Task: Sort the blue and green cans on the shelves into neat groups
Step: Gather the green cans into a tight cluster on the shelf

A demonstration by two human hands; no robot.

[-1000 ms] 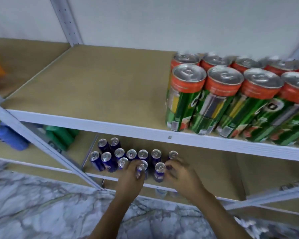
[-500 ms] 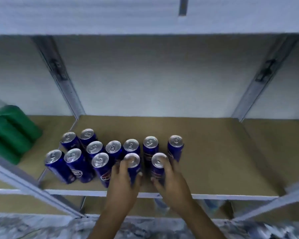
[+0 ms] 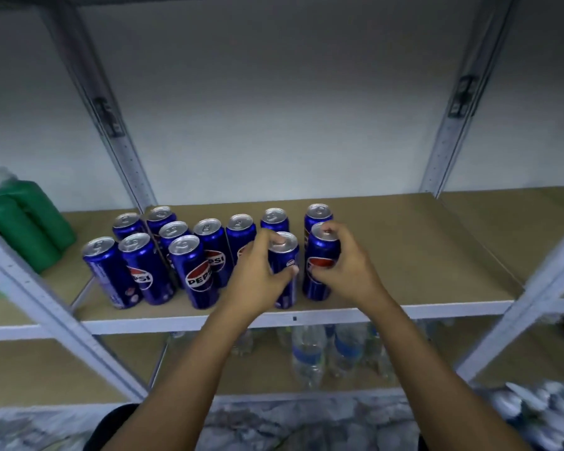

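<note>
While upright, 2 blue cans (image 3: 284,265) in grip.

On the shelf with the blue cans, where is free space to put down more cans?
The shelf is bare right of the right hand, up to the right post, and behind the blue cans by the wall. Left of the hands it is crowded.

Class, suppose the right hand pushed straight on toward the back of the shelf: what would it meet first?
Probably the rear blue can directly behind the blue can that the right hand holds; depth is unclear.
</note>
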